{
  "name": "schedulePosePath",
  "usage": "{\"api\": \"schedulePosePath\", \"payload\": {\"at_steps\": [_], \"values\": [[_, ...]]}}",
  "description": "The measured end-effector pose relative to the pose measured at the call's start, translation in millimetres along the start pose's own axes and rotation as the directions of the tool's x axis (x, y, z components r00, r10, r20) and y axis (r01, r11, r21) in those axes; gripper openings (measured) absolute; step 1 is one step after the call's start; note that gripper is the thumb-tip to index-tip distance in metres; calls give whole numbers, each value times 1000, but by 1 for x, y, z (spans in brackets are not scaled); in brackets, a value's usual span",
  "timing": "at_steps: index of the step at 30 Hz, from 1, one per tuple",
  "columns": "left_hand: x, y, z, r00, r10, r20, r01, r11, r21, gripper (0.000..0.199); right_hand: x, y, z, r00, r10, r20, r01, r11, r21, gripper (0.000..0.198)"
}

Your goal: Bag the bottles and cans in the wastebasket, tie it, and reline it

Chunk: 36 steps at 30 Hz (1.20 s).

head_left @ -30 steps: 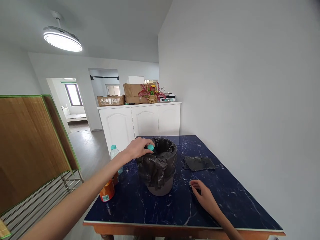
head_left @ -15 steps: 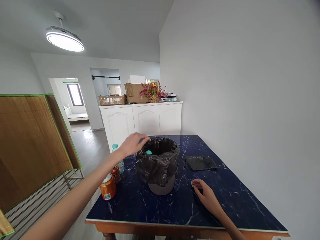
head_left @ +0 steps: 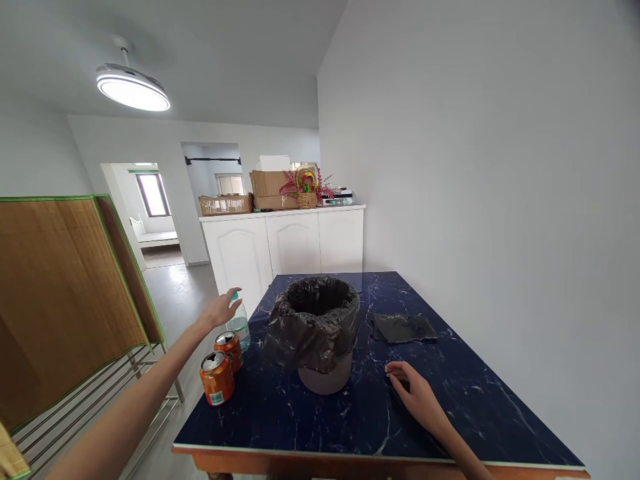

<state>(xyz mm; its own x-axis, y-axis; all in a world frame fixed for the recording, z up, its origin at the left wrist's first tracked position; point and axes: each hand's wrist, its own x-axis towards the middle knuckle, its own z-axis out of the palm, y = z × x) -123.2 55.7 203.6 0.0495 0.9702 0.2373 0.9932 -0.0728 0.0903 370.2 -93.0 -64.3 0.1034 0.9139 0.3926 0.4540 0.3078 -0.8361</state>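
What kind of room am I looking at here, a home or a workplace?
Most likely a home, a dining or living area: white cabinets topped with a flower basket, a marble-look table holding a lined bin, and a doorway onto a daybed.

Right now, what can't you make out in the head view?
- Inside of the lined bin: the black bag's rim hides it.
- Water bottle: the left hand covers its top; touching or not, unclear.
- Rear orange can: the front can partly blocks it; labels too small.
- Right hand: fingers curled on the table; anything beneath is hidden.
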Motion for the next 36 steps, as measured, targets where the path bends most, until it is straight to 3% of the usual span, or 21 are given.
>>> {"api": "schedulePosePath", "payload": {"at_steps": [6, 11, 13, 15, 17, 19, 24, 29, 36], "values": [[-5, 10, 2, 997, 5, -78, -10, 998, -60, 39, 1, 0, 0, 1000, 2, 11, -2, 1000, -4, 33], [-11, 34, -24, 949, -3, -314, -57, 982, -181, 44, 1, 1, 0, 1000, 6, 23, -5, 1000, -8, 33], [-17, 50, -46, 906, 17, -423, -126, 965, -231, 43, 1, 2, 0, 1000, 6, 28, -6, 1000, -9, 33], [-26, 69, -71, 833, 43, -552, -243, 924, -294, 41, 1, 2, 0, 999, 9, 33, -8, 1000, -9, 33], [-39, 90, -95, 714, 46, -698, -428, 818, -385, 41, 1, 2, 0, 999, 12, 38, -11, 1000, -10, 33], [-53, 110, -113, 665, 65, -744, -551, 715, -430, 41, 0, 2, 0, 999, 14, 42, -14, 1000, -11, 33], [-85, 151, -119, 721, 258, -643, -649, 578, -495, 39, 1, 4, 0, 998, 21, 51, -21, 1000, -14, 34], [-100, 175, -91, 786, 439, -434, -618, 557, -555, 35, 1, 7, 1, 998, 34, 57, -33, 999, -16, 36], [-97, 194, -48, 796, 545, -264, -588, 589, -554, 36, 1, 8, 1, 998, 24, 55, -23, 1000, -13, 33]]}}
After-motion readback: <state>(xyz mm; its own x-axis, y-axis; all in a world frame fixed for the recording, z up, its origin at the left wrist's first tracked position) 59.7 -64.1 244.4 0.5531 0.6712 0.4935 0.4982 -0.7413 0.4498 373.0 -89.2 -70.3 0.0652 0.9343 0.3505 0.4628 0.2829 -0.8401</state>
